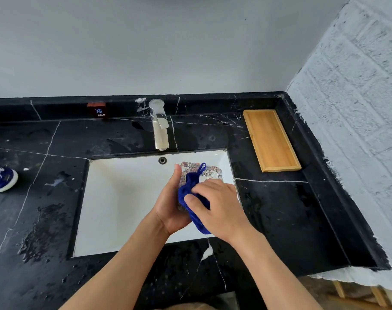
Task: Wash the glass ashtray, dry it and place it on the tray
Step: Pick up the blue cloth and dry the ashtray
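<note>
Glass ashtray (209, 172) sits tilted on edge above the white sink (123, 198), near the sink's right rim, held up in both hands. The left hand (171, 206) cups it from the left side, thumb up along the glass edge and its grip closed around the ashtray. The right hand (217, 209) presses a blue cloth (190, 191) against the ashtray's face, its grip pinching the cloth; a loop of the cloth sticks up over the glass. Behind the sink, the tap (159, 124) stands on the black table (280, 209), no water visible from it. Right of the sink and beyond its far corner lies the wooden tray (271, 139), well apart from the ashtray. Far left of the sink rests a blue-and-white bowl (0, 177).
</note>
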